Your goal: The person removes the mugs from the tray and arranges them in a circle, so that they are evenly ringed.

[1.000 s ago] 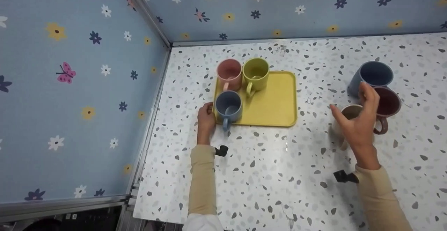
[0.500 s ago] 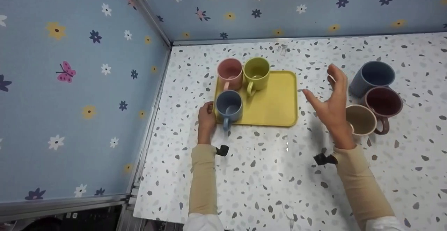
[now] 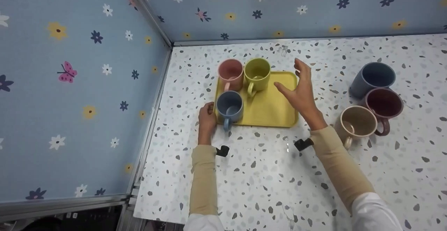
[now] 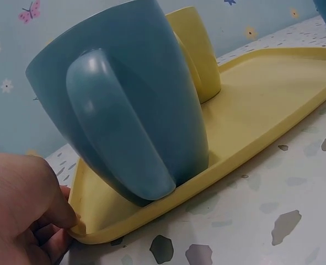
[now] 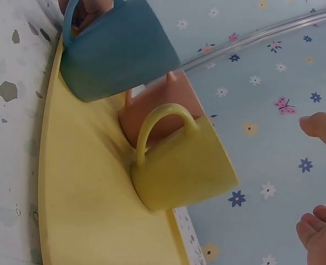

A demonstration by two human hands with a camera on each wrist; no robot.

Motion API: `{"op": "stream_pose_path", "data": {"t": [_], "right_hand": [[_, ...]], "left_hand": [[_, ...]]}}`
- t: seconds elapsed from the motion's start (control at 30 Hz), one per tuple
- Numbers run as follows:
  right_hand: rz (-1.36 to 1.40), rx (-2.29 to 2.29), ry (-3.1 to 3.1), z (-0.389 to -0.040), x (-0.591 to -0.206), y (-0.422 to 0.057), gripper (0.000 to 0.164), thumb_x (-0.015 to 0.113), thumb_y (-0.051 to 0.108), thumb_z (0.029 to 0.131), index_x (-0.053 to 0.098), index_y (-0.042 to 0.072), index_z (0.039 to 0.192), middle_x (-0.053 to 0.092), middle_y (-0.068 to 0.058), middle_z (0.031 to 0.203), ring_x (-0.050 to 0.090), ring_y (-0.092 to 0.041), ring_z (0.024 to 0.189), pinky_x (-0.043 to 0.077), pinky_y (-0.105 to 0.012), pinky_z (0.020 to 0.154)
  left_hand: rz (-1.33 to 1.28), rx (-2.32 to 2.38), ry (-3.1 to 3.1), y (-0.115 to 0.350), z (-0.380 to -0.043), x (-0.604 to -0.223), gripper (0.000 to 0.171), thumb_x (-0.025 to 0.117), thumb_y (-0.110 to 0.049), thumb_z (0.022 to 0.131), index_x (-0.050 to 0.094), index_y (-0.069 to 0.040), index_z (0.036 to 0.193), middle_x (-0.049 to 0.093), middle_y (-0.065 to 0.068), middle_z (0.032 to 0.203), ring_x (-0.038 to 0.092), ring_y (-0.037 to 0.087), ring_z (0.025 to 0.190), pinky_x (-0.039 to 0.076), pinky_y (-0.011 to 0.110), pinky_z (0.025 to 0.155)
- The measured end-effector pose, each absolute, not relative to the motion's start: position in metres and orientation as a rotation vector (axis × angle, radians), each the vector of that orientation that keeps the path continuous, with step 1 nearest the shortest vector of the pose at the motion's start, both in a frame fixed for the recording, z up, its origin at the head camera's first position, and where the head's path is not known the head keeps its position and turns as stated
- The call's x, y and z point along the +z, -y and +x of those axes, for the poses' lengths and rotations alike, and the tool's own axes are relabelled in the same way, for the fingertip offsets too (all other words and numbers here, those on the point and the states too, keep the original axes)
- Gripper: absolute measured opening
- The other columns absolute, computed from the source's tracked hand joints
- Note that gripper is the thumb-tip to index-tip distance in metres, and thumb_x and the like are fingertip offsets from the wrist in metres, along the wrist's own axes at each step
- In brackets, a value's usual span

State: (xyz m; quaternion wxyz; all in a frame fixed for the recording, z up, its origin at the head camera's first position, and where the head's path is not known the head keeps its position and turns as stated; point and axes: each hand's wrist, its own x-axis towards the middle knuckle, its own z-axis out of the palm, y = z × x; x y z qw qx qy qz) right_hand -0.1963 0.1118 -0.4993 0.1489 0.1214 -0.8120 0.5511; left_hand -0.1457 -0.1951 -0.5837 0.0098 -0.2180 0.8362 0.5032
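Observation:
A yellow tray (image 3: 272,109) bears a pink mug (image 3: 231,71), a green mug (image 3: 260,81) and a blue mug (image 3: 228,106). My left hand (image 3: 207,121) holds the tray's left edge by the front corner; the left wrist view has the thumb on the rim and the fingers curled under it, beside the blue mug (image 4: 124,105). Over the tray's right side hovers my right hand (image 3: 303,93), thumb and fingers spread apart with nothing between them. In the right wrist view its fingertips (image 5: 317,223) are off to the right of the green mug (image 5: 185,165).
Right of the tray, a second blue mug (image 3: 372,79), a maroon mug (image 3: 386,103) and a beige mug (image 3: 358,123) stand close together on the speckled table (image 3: 258,178). Flowered panels (image 3: 87,95) rise at the left and along the back.
My right hand has moved left from above the beige mug to above the tray's right side, staying spread. The left hand and the mugs have stayed in place.

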Motion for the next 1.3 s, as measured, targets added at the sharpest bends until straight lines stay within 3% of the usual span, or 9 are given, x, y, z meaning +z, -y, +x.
{"op": "stream_pose_path", "data": {"t": [0.17,0.5,0.93,1.1,1.3], "right_hand": [[0.386,1.57,2.4,-0.209,-0.511,-0.098,0.089,0.078,0.028,0.079,0.027,0.0,0.147,0.032,-0.018,0.145,0.035,-0.028,0.133,0.031,-0.042,0.112],[0.41,1.55,2.532,-0.228,-0.53,-0.079,0.092,0.075,0.034,0.081,0.023,-0.001,0.148,0.029,-0.019,0.147,0.033,-0.029,0.135,0.029,-0.037,0.113],[0.318,1.592,2.71,-0.243,-0.532,-0.064,0.11,0.079,0.045,0.074,0.013,0.003,0.152,0.019,-0.017,0.156,0.022,-0.027,0.144,0.019,-0.037,0.118],[0.317,1.634,2.719,-0.247,-0.533,-0.058,0.111,0.08,0.043,0.073,0.013,0.003,0.152,0.019,-0.016,0.157,0.022,-0.026,0.144,0.019,-0.036,0.119],[0.318,1.663,2.725,-0.252,-0.533,-0.051,0.112,0.082,0.038,0.071,0.012,0.005,0.153,0.018,-0.014,0.158,0.024,-0.025,0.143,0.019,-0.035,0.118]], "left_hand": [[-0.688,1.585,-2.593,0.196,-0.145,-0.586,0.037,0.044,-0.001,0.092,0.057,-0.005,0.127,0.058,0.015,0.116,0.056,0.026,0.107,0.044,0.035,0.096],[-0.695,1.615,-2.589,0.196,-0.146,-0.587,0.036,0.045,-0.004,0.093,0.058,-0.005,0.126,0.057,0.013,0.114,0.055,0.024,0.104,0.044,0.034,0.095],[-0.674,1.621,-2.605,0.197,-0.146,-0.588,0.036,0.045,-0.003,0.092,0.059,-0.004,0.124,0.057,0.014,0.11,0.055,0.024,0.103,0.044,0.035,0.095],[-0.692,1.633,-2.598,0.196,-0.145,-0.587,0.035,0.046,-0.003,0.091,0.06,-0.005,0.122,0.057,0.012,0.107,0.055,0.022,0.099,0.045,0.032,0.091],[-0.698,1.635,-2.567,0.197,-0.146,-0.587,0.038,0.045,0.0,0.09,0.057,-0.005,0.126,0.057,0.014,0.114,0.055,0.026,0.105,0.044,0.035,0.095]]}}
